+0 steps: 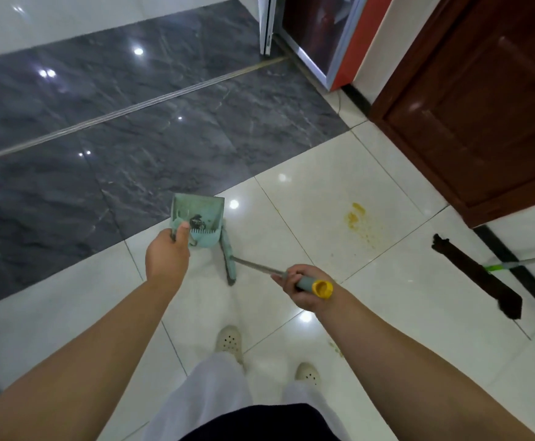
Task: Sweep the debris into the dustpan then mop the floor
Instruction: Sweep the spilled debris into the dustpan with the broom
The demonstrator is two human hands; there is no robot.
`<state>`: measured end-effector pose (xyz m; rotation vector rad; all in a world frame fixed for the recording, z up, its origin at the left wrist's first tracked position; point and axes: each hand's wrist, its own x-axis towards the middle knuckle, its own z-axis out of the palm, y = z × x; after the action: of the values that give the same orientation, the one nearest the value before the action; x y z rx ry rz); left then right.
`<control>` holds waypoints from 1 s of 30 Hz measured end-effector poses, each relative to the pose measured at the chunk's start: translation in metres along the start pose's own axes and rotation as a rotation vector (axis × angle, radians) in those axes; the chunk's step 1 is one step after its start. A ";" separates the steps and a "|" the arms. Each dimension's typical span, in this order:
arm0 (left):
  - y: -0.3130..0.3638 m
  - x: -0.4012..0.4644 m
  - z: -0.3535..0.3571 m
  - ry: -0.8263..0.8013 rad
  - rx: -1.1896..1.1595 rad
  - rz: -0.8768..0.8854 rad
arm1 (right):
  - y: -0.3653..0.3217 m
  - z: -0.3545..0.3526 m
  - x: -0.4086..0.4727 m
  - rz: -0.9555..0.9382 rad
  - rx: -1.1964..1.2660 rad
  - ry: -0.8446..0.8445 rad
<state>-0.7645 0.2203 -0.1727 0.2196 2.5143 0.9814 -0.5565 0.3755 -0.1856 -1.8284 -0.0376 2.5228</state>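
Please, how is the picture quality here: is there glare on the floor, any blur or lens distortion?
Head view: small bright glare spots from ceiling lights dot the glossy dark tiles and white tiles; wide-angle distortion bends straight lines and stretches both forearms toward the corners; the dustpan and yellow stain look slightly soft, and the mop is soft too.

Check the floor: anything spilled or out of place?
Yes. A yellow-orange splatter stains the white floor tile right of the teal plastic dustpan. The dark-headed mop lies flat by the wall.
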 end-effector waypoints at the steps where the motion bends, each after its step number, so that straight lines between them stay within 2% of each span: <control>1: -0.003 0.006 -0.004 0.011 0.012 0.003 | 0.006 0.015 0.007 0.000 0.009 -0.009; 5: -0.013 0.029 -0.017 0.039 0.049 0.006 | 0.017 0.050 0.028 -0.032 0.089 -0.006; 9: -0.019 0.048 -0.021 0.059 0.069 0.025 | 0.001 0.044 0.030 -0.117 0.242 0.019; 12: -0.019 0.055 -0.018 0.049 0.077 0.026 | -0.020 0.019 0.022 -0.181 0.370 0.060; 16: -0.013 0.059 -0.010 0.023 0.060 0.041 | -0.042 -0.031 0.012 -0.340 0.720 0.101; 19: -0.005 0.060 -0.001 0.001 0.056 0.058 | -0.045 -0.073 -0.004 -0.289 0.965 0.125; 23: 0.008 0.060 0.012 -0.046 0.045 0.110 | -0.035 -0.101 -0.027 -0.276 1.004 0.175; 27: 0.023 0.055 0.028 -0.105 0.044 0.154 | -0.022 -0.123 -0.036 -0.302 1.042 0.155; 30: 0.036 0.051 0.042 -0.140 0.039 0.190 | -0.022 -0.125 -0.040 -0.365 0.973 0.148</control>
<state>-0.7913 0.2871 -0.1928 0.5296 2.4190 0.9532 -0.4251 0.3965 -0.1852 -1.3924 0.6610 1.6566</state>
